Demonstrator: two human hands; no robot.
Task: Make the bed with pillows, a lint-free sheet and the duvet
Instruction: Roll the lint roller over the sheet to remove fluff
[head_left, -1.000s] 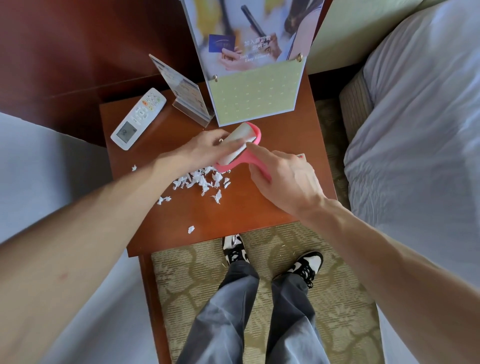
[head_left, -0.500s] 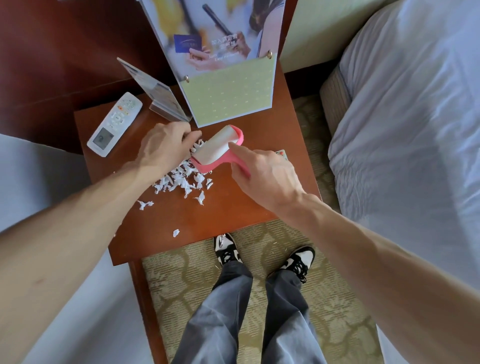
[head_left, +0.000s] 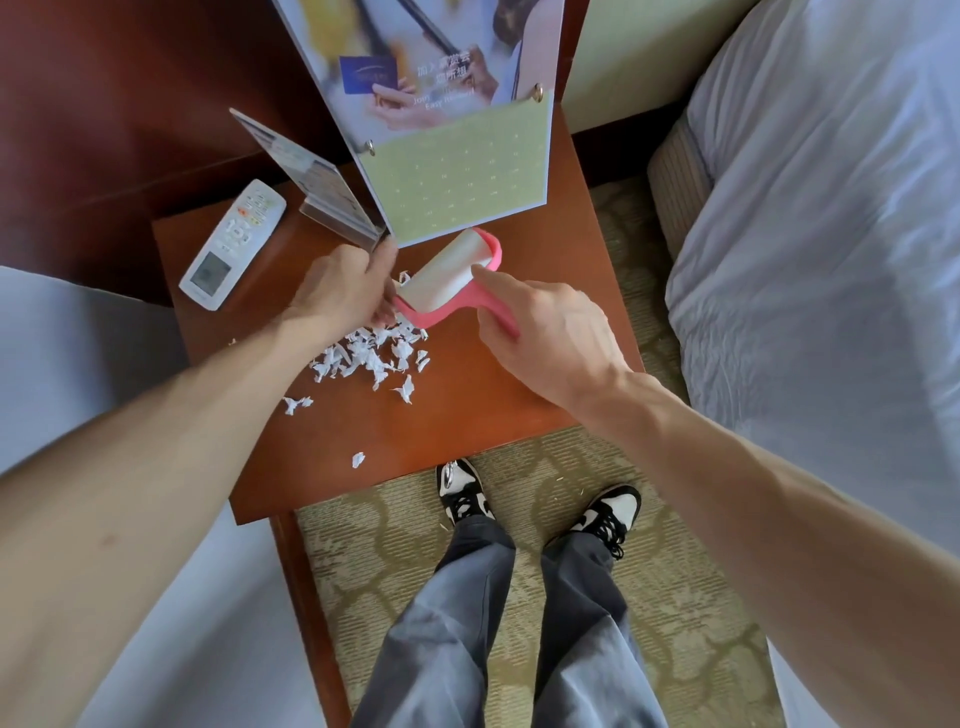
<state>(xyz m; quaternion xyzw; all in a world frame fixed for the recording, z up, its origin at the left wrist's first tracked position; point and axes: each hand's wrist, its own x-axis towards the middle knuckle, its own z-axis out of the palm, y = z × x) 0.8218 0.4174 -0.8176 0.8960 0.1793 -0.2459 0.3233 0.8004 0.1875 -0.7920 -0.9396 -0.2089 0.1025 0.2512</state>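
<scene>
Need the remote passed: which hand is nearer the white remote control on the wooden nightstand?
Left. The left hand is just right of the white remote control, at the pink lint roller; the right hand grips the roller's handle, farther right.

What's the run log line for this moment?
tool: lint roller | right hand: grips its handle | left hand: fingers curled at its end | nightstand: white scraps piled

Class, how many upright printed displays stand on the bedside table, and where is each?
2. The large calendar stands at the back, behind the lint roller. The smaller card stand sits just left of it, between it and the remote control. None seems hidden.
</scene>
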